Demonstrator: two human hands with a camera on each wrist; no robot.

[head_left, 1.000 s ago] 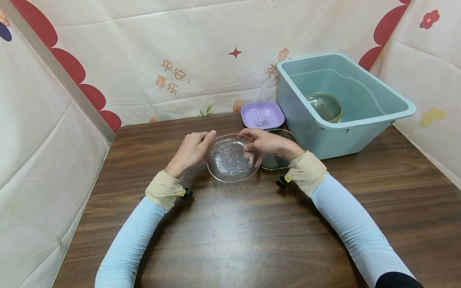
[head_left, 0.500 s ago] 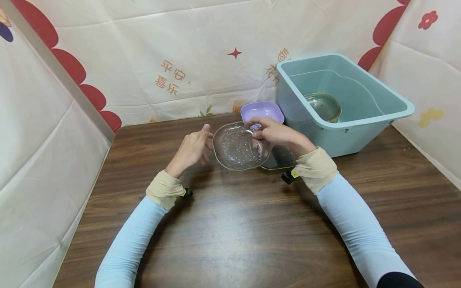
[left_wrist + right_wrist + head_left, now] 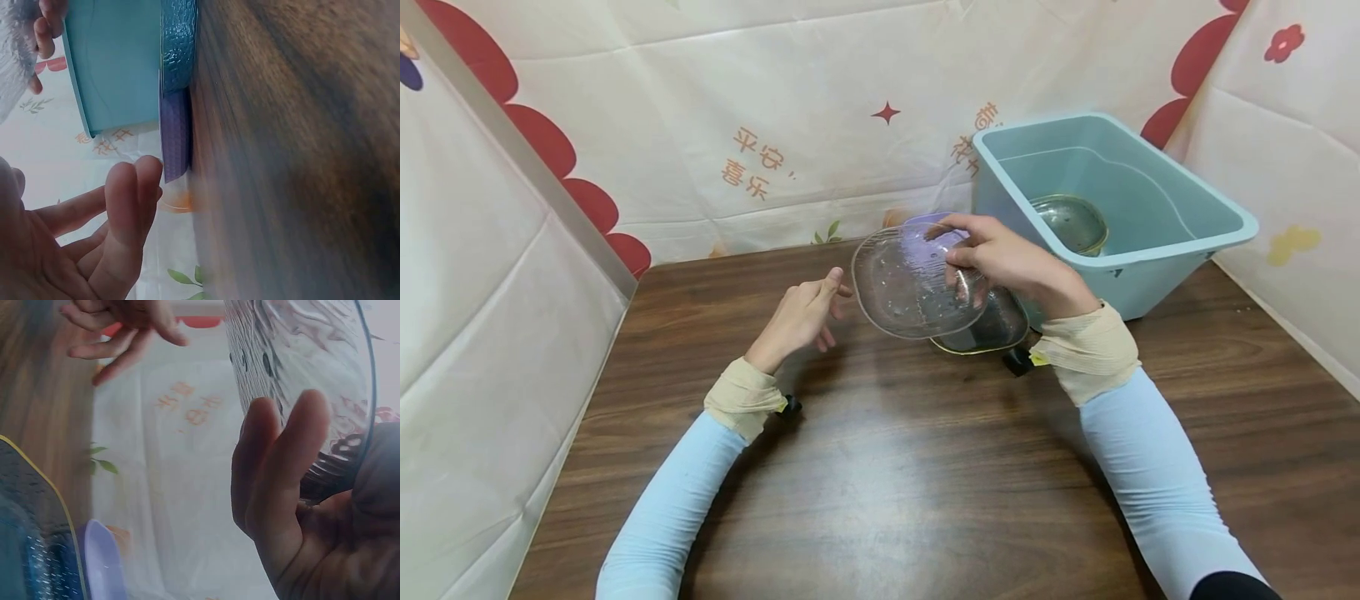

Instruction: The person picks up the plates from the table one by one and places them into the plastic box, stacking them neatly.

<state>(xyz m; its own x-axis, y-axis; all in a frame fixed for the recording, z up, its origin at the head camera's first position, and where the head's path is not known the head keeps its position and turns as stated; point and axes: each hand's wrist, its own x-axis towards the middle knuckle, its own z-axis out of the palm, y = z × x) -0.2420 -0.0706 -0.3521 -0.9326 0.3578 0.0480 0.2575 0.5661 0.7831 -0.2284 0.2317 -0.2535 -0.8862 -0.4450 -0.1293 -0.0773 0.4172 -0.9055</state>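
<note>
A clear plastic dish [image 3: 898,292] with a rippled surface is tilted above the table, its right rim pinched between thumb and fingers of my right hand [image 3: 1000,254]. In the right wrist view the fingers lie along the outside of the clear dish [image 3: 306,356]. My left hand [image 3: 797,317] hovers just left of the dish, fingers loose and holding nothing. Beneath the held dish sits a dark, gold-rimmed dish [image 3: 992,325] on the table. Behind it is a purple dish [image 3: 175,137], in the head view seen partly through the clear one.
A blue-green plastic tub [image 3: 1120,283] stands at the back right, with a greenish gold-rimmed bowl [image 3: 1071,225] inside. The brown wooden table [image 3: 865,483] meets a printed white cloth [image 3: 827,125] at the back and sides.
My right hand has lifted the clear dish up and to the right. My left hand, earlier at the dish's left rim, has come off it and stayed nearly in place.
</note>
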